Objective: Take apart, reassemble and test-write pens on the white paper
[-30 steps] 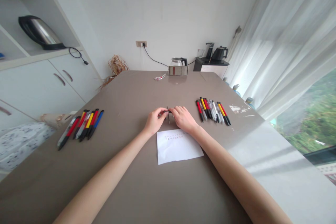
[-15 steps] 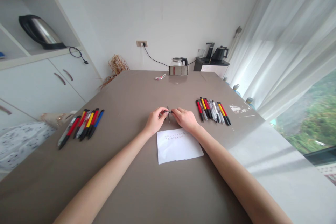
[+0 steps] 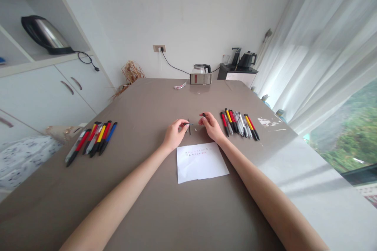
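A slender black pen part (image 3: 186,124) sits pinched between the thumb and forefinger of the left hand (image 3: 173,135). It lies crosswise, its thin tip pointing toward the right hand (image 3: 212,127), and the left fingers are the nearer to it. The right fingers are curled around a small black piece (image 3: 204,115), apart from that tip and slightly farther up the table (image 3: 147,204). In the gap, a thin dark rod (image 3: 189,130) runs away from the person, roughly square to the held part, with a small pale bit (image 3: 195,130) just to its right. The sheet of paper (image 3: 202,164) lies nearer the person.

Half a second earlier both hands' fingertips met at the dark part; now the right hand has drawn off rightward, the pale bit shows, and the left hand keeps its place.
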{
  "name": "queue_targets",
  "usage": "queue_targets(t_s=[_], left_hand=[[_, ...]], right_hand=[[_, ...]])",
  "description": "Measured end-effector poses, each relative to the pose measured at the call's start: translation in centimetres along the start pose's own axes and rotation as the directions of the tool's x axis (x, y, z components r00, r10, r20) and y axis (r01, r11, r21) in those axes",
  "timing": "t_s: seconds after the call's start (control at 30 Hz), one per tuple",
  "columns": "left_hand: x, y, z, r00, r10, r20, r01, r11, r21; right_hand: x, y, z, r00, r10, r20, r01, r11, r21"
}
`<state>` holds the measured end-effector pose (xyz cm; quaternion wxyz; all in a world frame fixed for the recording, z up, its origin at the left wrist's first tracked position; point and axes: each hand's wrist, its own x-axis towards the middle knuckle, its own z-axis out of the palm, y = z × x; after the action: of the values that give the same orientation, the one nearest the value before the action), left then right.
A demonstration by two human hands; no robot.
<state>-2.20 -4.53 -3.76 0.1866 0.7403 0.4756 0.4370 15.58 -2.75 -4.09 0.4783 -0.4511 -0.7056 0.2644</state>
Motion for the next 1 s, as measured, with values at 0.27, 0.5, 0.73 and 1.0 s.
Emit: queue_targets(t_s=[0.27, 0.5, 0.73, 1.0], left_hand=[[0.0, 0.0, 0.0, 1.0, 0.006, 0.009, -0.006, 1.0, 0.014], [0.0, 0.0, 0.0, 0.998, 0.064, 0.02, -0.065, 0.997, 0.038], [-0.3, 0.7, -0.1, 0.992, 0.117, 0.052, -0.122, 0.984, 0.13], [-0.8, 1.3, 0.1, 0.961, 0.236, 0.144, -0.266, 0.932, 0.245]], right_hand=[[0.1, 0.1, -0.1, 0.995, 0.091, -0.026, -0.083, 0.97, 0.23], [0.5, -0.3, -0.3, 0.996, 0.057, -0.063, -0.032, 0.938, 0.346], [0.6, -0.8, -0.6, 0.988, 0.09, -0.128, -0.06, 0.973, 0.224], [1.3, -0.6, -2.0, 0.982, 0.17, -0.082, -0.189, 0.916, -0.354]])
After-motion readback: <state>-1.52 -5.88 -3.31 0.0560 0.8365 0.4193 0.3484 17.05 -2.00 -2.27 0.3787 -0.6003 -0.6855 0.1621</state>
